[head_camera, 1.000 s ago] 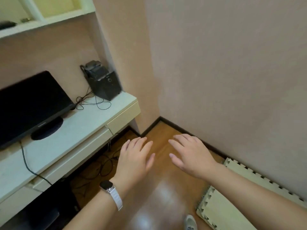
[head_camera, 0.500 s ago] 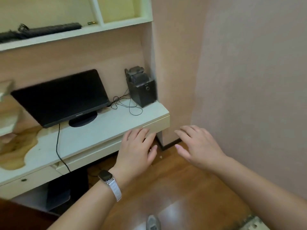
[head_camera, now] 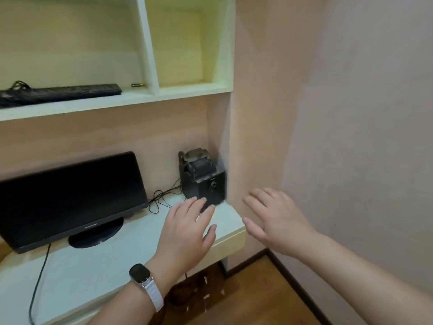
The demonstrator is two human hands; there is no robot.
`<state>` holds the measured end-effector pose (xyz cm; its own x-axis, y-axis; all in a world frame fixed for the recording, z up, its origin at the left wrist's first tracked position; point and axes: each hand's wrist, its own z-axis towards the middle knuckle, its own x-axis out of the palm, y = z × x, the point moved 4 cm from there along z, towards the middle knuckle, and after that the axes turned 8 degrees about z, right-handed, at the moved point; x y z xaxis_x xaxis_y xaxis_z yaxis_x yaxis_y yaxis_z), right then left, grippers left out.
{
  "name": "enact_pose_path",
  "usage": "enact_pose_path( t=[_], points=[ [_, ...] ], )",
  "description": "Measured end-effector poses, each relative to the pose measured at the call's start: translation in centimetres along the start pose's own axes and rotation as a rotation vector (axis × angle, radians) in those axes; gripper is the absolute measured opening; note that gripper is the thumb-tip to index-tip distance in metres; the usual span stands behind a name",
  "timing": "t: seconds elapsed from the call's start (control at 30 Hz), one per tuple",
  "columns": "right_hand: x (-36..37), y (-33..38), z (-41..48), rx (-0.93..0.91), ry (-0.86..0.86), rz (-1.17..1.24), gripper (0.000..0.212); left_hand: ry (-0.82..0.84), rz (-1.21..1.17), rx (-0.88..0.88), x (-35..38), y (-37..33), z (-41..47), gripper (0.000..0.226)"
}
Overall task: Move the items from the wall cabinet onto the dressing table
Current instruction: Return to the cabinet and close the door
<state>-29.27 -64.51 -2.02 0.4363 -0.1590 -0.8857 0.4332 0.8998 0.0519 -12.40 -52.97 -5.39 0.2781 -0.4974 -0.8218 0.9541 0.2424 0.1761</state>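
The pale wall cabinet (head_camera: 150, 55) fills the upper left. On its lower shelf lie a black keyboard (head_camera: 61, 92) with a bundled cable and a small brass-coloured battery (head_camera: 137, 85); its right compartment holds nothing I can see. Below it runs the white dressing table (head_camera: 82, 268). My left hand (head_camera: 187, 231), a watch on its wrist, hovers palm down over the table's right end, fingers apart and empty. My right hand (head_camera: 276, 219) is held open beside it, in front of the pink wall, holding nothing.
A black monitor (head_camera: 68, 195) stands on the table at left, its cable trailing over the front edge. A black speaker box (head_camera: 202, 181) sits in the back right corner with loose wires. Wooden floor and small white scraps lie below; a pink wall closes the right side.
The view has swung up and left from the floor, bringing the wall cabinet and its shelf into sight. Both hands have risen with it and stay open and empty.
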Motion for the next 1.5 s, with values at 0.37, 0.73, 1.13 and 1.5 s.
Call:
enact_pose_path(
  t=[0.37, 0.73, 1.13, 1.5],
  points=[
    [-0.6, -2.6, 14.4, -0.008, -0.242, -0.04, 0.047, -0.339, 0.017, 0.067, 0.0, 9.9, 12.6, 0.036],
    [-4.8, -8.5, 25.3, -0.01, -0.457, 0.117, 0.051, -0.473, 0.159, 0.023, -4.6, 14.2, 24.9, 0.041],
    [-10.2, -17.2, 36.9, 0.036, -0.684, 0.573, 0.074, -0.673, 0.387, 0.018, -8.7, 16.6, 39.7, 0.045],
    [-13.1, -21.2, 44.5, -0.237, -0.865, 1.255, 0.076, -0.576, 0.695, -0.038, -9.5, 21.9, 44.3, 0.057]
  ],
)
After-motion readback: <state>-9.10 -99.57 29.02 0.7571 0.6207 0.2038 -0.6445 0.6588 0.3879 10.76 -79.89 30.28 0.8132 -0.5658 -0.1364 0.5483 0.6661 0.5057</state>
